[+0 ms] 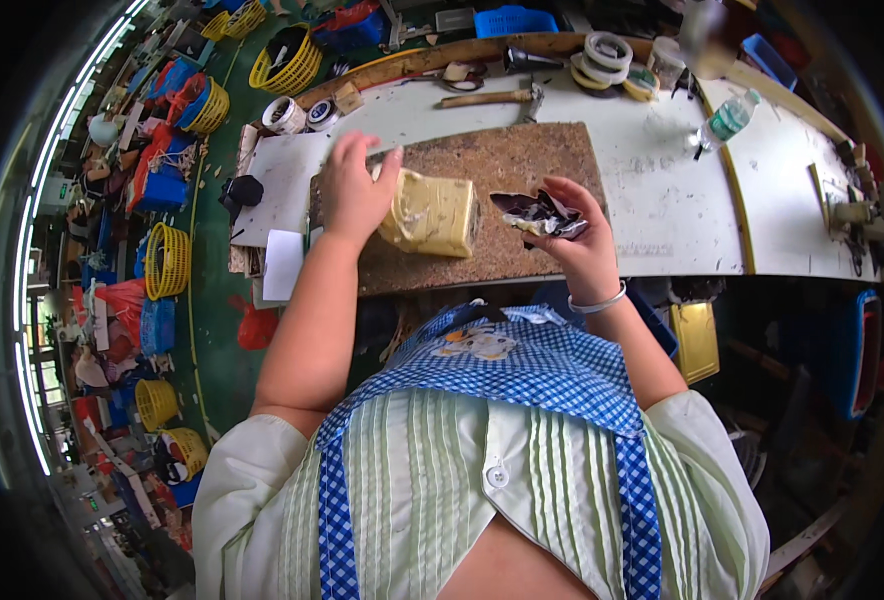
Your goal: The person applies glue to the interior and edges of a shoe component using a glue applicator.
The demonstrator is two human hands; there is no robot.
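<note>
One green-labelled bottle (730,119) — right hand (580,236) holds dark pieces (532,212).

Near the middle, my left hand (357,188) is spread by a yellow block (437,218) on a brown board (547,155). Right of that, my right hand (584,240) holds dark, crumply bits (534,212). A hammer (490,99) lies near the top.

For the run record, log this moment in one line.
left hand: open at yellow block, contact unclear | right hand: holding dark pieces | board: under block | hammer, bottle: on table
</note>
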